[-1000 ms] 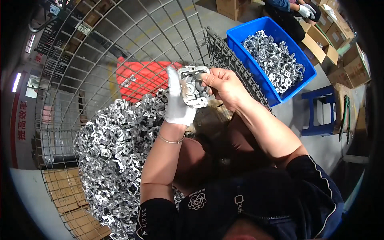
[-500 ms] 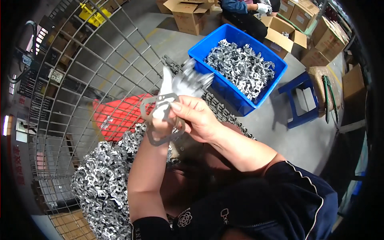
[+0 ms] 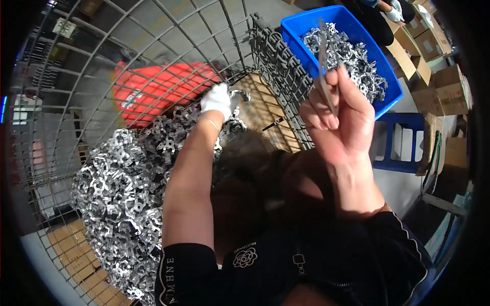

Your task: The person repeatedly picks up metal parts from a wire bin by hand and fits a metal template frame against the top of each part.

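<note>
My right hand (image 3: 352,120), bare, is raised at the right and pinches a thin flat metal plate (image 3: 322,53), now seen almost edge-on. My left hand (image 3: 217,101), in a white glove, reaches down into the wire cage (image 3: 176,23). Its fingers are curled at the edge of a heap of small silvery metal brackets (image 3: 120,199). One curved metal bracket (image 3: 241,94) sticks out beside the fingers, and the hand appears closed on it; the fingertips are partly hidden.
A blue bin (image 3: 393,81) of similar brackets stands beyond the cage's folded mesh side (image 3: 280,64). Red sheeting (image 3: 158,86) lies at the heap's far side. A blue stool (image 3: 398,137), cardboard boxes (image 3: 444,92) and another person's gloved hand (image 3: 394,13) are at the right.
My hands, close together before, have parted. The left went down to the heap; the right moved right with the plate, turning it edge-on. The view has shifted, with the bin now farther up and right.
</note>
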`<state>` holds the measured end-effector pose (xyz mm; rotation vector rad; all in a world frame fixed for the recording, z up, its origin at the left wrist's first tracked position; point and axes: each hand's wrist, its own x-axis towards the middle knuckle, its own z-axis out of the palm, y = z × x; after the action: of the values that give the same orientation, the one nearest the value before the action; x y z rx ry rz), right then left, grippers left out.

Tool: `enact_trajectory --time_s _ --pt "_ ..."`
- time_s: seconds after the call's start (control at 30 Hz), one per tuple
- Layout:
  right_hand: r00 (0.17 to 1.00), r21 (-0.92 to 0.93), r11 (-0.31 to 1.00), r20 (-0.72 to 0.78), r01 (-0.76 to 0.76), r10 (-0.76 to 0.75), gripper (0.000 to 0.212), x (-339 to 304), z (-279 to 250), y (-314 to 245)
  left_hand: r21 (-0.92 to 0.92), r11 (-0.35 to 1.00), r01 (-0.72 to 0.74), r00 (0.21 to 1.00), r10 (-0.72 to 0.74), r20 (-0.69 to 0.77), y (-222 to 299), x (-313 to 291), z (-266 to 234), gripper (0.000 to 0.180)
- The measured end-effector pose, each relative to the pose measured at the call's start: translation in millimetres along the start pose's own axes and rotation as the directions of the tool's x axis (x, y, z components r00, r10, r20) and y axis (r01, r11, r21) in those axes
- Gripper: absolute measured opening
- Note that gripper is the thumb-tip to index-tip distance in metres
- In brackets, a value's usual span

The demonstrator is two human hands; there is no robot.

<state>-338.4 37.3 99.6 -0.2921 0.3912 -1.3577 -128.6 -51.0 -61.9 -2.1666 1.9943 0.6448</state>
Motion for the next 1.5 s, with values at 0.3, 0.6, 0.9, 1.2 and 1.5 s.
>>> enact_trajectory --time_s 0.3,0.6,0.9,1.2,1.5 --pt "0.993 -0.079 0.992 -0.076 -0.1 0.094 0.024 6 17 20 0.428 0.887 -0.173 0.962 0.246 -0.119 -67 11 169 0.024" --pt "0.998 -0.166 0.985 -0.051 -0.048 0.04 0.022 0 24 34 0.051 0.98 -0.193 0.956 0.2 -0.214 -86 13 122 0.02" --pt "0.996 -0.269 0.962 -0.085 -0.043 0.021 0.019 -11 27 36 -0.813 0.516 -0.27 0.838 -0.289 -0.462 -78 -40 -78 0.031" --pt "0.997 -0.232 0.971 0.049 -0.053 0.066 0.01 -20 21 35 -0.7 -0.691 -0.178 0.948 0.07 -0.31 -48 -175 -138 0.03" --pt "0.953 -0.501 0.865 0.249 -0.027 0.174 0.016 -33 59 21 -0.786 -0.605 -0.125 0.958 0.131 -0.254 18 -208 -124 0.067"
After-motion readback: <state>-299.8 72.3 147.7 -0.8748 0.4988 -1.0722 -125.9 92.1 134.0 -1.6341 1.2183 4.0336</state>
